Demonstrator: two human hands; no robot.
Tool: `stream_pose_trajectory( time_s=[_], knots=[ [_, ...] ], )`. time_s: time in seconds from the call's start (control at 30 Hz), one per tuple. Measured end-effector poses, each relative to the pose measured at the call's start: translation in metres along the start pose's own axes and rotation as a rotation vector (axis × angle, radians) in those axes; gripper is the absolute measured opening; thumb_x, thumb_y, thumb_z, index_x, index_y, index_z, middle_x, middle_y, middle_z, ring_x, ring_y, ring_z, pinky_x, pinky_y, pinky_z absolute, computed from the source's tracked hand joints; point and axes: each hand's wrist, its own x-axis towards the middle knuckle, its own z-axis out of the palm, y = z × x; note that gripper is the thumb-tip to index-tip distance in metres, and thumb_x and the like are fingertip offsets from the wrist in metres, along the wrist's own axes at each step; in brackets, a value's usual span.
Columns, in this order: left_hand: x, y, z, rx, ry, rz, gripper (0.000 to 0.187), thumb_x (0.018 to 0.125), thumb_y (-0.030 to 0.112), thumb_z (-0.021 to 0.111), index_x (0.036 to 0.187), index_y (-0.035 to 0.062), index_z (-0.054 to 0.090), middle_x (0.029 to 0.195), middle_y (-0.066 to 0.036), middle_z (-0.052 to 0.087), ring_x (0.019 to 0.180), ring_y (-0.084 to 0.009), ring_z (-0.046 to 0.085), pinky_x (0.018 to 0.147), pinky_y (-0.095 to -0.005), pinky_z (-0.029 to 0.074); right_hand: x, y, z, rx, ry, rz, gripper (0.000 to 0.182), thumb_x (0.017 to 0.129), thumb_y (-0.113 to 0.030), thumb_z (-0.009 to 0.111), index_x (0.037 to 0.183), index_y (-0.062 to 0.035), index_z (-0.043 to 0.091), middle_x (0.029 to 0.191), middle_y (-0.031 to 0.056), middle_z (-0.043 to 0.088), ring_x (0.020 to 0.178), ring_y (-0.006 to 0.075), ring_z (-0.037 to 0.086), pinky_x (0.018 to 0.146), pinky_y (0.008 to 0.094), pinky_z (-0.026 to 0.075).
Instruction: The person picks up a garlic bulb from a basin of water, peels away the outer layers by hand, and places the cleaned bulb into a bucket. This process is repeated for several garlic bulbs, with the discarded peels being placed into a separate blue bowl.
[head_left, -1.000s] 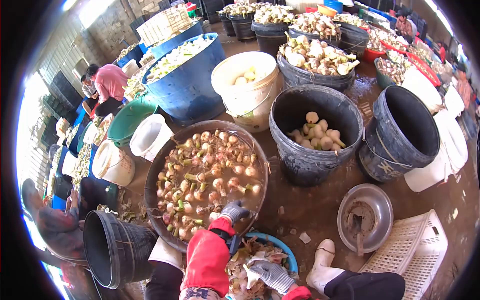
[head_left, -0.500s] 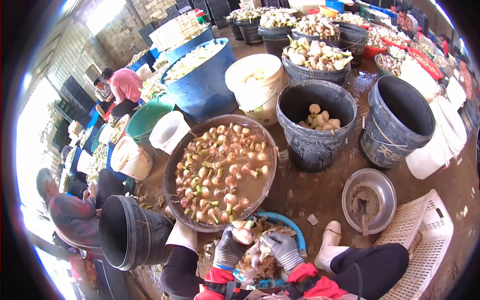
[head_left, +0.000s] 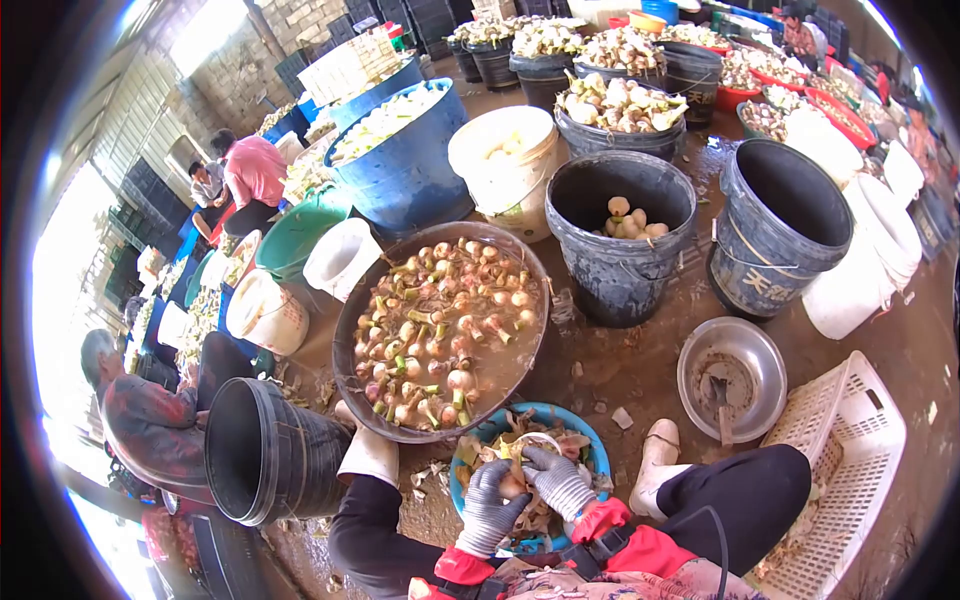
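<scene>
My left hand (head_left: 492, 508), in a grey striped glove, is closed around a pale garlic bulb (head_left: 513, 484), mostly covered by the fingers. My right hand (head_left: 560, 482), gloved alike, meets it from the other side with its fingers curled at the bulb's top; what they pinch is hidden. Both hands are over a blue basin (head_left: 601, 455) heaped with loose peels (head_left: 575, 442). A pale curved edge shows just above my right fingers. Beyond the basin stands a wide dark tub (head_left: 345, 385) of muddy water, with many stemmed garlic bulbs (head_left: 462, 330) floating in it.
A black bucket (head_left: 620, 270) holds several pale bulbs. Nearby are another black bucket (head_left: 770, 265), a metal bowl (head_left: 760, 375) with a tool, and a white crate (head_left: 870, 450). A tipped black bucket (head_left: 290, 455) lies left, near a seated person (head_left: 155, 430).
My left hand has turned inward and lowered the bulb from the tub's rim to above the blue basin. My right hand has risen slightly to meet it. The view has shifted a little.
</scene>
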Motion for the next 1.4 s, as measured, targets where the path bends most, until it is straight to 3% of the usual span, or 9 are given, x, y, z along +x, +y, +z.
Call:
stream_pose_trajectory(
  time_s=[0.17,0.37,0.5,0.63,0.9,0.97,1.1,1.3,1.4],
  knots=[
    [0.010,0.027,0.005,0.224,-0.085,0.174,0.067,0.060,0.014,0.084,0.119,0.0053,0.053,0.111,-0.017,0.057,0.101,-0.0331,0.057,0.091,-0.0397,0.046,0.003,0.019,0.008,-0.007,0.134,0.048,0.035,0.086,-0.013,0.059,0.119,-0.0038,0.058,0.108,0.0180,0.064,0.105,0.0263,0.060,0.093,0.0323,0.044],
    [0.013,-0.002,0.001,-1.537,0.055,-0.615,0.038,0.085,0.017,0.063,0.119,0.0033,0.050,0.119,-0.016,0.054,0.110,-0.0313,0.054,0.099,-0.0456,0.043,0.009,0.033,-0.004,0.316,0.013,-0.167,0.040,0.087,-0.011,0.062,0.123,0.0047,0.054,0.118,0.0121,0.060,0.104,0.0194,0.059,0.092,0.0282,0.045],
    [-0.004,-0.016,0.005,-1.307,0.047,-0.575,0.043,0.083,0.018,0.066,0.119,0.0026,0.049,0.117,-0.016,0.054,0.109,-0.0300,0.054,0.098,-0.0428,0.042,-0.006,-0.001,-0.010,0.422,-0.078,0.133,0.040,0.088,-0.017,0.062,0.121,0.0046,0.055,0.119,0.0131,0.059,0.106,0.0173,0.057,0.090,0.0272,0.046],
    [-0.005,-0.006,0.004,-0.535,-0.002,-0.467,0.063,0.067,0.015,0.082,0.118,0.0018,0.047,0.111,-0.013,0.053,0.103,-0.0232,0.053,0.092,-0.0326,0.044,-0.004,0.001,-0.008,0.258,-0.047,-0.038,0.039,0.087,-0.014,0.059,0.123,0.0013,0.055,0.117,0.0151,0.060,0.105,0.0227,0.058,0.091,0.0293,0.046],
    [0.001,0.008,0.013,0.344,-0.040,0.242,0.068,0.063,0.015,0.084,0.117,0.0024,0.043,0.106,-0.013,0.050,0.099,-0.0273,0.053,0.085,-0.0364,0.047,0.006,0.037,0.012,0.220,0.093,-0.002,0.037,0.084,-0.001,0.053,0.120,0.0003,0.057,0.122,0.0106,0.058,0.111,0.0192,0.056,0.093,0.0269,0.044],
    [0.000,0.009,0.012,-0.388,-0.062,-0.391,0.071,0.066,0.014,0.082,0.121,0.0030,0.039,0.109,-0.012,0.051,0.100,-0.0281,0.054,0.085,-0.0371,0.049,0.004,0.028,0.006,0.367,0.066,-0.003,0.037,0.082,0.002,0.052,0.118,0.0004,0.058,0.120,0.0101,0.059,0.110,0.0191,0.056,0.093,0.0265,0.044],
    [0.008,-0.007,-0.001,-1.759,0.135,-0.772,0.047,0.086,0.034,0.062,0.120,0.0050,0.048,0.118,-0.013,0.056,0.107,-0.0297,0.057,0.094,-0.0474,0.048,-0.005,0.009,-0.008,0.226,0.022,-0.139,0.032,0.081,0.004,0.052,0.110,-0.0008,0.063,0.112,0.0116,0.062,0.103,0.0223,0.059,0.091,0.0276,0.045],
    [-0.002,-0.010,-0.014,-1.798,0.102,-0.710,0.037,0.085,0.030,0.061,0.114,0.0066,0.055,0.115,-0.017,0.058,0.105,-0.0310,0.058,0.086,-0.0443,0.051,-0.003,0.011,-0.017,-0.115,-0.139,0.021,0.034,0.078,-0.002,0.061,0.112,-0.0047,0.063,0.106,0.0124,0.065,0.102,0.0236,0.061,0.087,0.0297,0.048],
    [-0.003,-0.007,-0.021,-1.741,0.124,-0.690,0.038,0.080,0.024,0.066,0.113,0.0081,0.055,0.113,-0.019,0.057,0.104,-0.0354,0.056,0.089,-0.0455,0.050,-0.005,0.008,-0.013,-0.399,0.129,-0.275,0.040,0.077,-0.007,0.066,0.116,-0.0020,0.059,0.100,0.0146,0.065,0.101,0.0256,0.061,0.085,0.0311,0.049]
  ],
)
